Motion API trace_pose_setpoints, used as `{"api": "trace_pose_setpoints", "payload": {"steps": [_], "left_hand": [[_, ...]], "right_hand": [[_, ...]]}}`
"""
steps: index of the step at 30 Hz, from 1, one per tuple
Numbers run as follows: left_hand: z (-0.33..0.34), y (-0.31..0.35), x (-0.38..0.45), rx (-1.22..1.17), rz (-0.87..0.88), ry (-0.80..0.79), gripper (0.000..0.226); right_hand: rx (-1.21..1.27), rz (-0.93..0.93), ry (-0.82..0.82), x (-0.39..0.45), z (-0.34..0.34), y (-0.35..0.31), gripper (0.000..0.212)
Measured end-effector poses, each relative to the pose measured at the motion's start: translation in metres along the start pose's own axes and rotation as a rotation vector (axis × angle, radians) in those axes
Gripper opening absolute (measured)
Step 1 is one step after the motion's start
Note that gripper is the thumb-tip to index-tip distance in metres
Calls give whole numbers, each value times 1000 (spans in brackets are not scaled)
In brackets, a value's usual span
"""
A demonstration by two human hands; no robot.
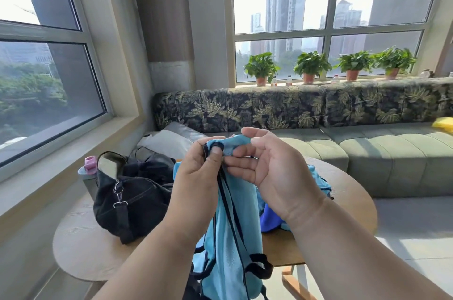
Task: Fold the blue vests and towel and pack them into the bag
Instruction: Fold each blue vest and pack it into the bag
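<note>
A black bag (132,195) sits open on the round counter (85,250), a bottle (88,172) just behind it. More blue cloth (272,218) lies right of the hands. Left hand (196,177) pinches the vest (228,238) by its top edge; right hand (264,165) grips it alongside, vest hanging over the counter's near edge.

Corner of a bright room. Large windows (328,18) fill two walls, showing hazy high-rise towers on one side and treetops on the other. Four potted plants (310,67) in terracotta pots stand on the sill, with small bottles (289,80) between them. Below runs a long sofa (367,147) with green seat cushions and a dark leaf-print back; a grey pillow (169,139) lies at its left end. A round wooden table (81,245) stands in front. Sunlight falls across the pale floor (416,238).
</note>
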State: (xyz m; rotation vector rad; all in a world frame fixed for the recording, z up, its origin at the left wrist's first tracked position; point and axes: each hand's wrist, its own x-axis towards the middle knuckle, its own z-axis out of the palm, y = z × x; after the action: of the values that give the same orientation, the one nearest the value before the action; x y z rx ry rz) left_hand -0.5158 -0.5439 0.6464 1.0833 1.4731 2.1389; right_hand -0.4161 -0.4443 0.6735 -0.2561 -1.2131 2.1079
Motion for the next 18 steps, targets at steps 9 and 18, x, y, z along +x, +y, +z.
{"api": "trace_pose_setpoints", "payload": {"steps": [9, 18], "left_hand": [[-16, 10, 3, -354, -164, -3, 30], [-21, 15, 3, -440, -164, -128, 29]], "right_hand": [[-427, 39, 21, 10, -37, 17, 23], [-417, 31, -122, 7, -37, 22, 35]]}}
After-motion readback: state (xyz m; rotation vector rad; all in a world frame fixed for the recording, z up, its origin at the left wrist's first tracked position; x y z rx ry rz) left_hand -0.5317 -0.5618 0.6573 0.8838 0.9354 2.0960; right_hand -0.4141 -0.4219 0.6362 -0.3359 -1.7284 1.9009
